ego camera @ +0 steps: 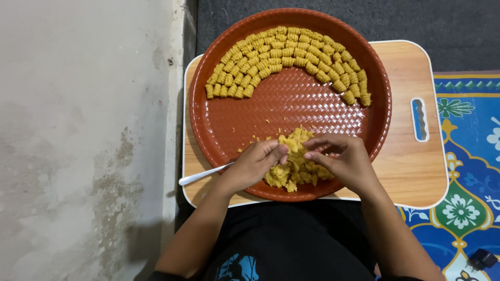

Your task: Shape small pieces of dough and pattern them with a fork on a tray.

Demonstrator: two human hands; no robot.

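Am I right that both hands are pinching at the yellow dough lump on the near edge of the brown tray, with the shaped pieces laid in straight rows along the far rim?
Not quite. The head view shows the shaped pieces laid in curved rows, an arc following the far rim of the brown tray. The rest holds: left hand and right hand pinch the dough lump at the near edge.
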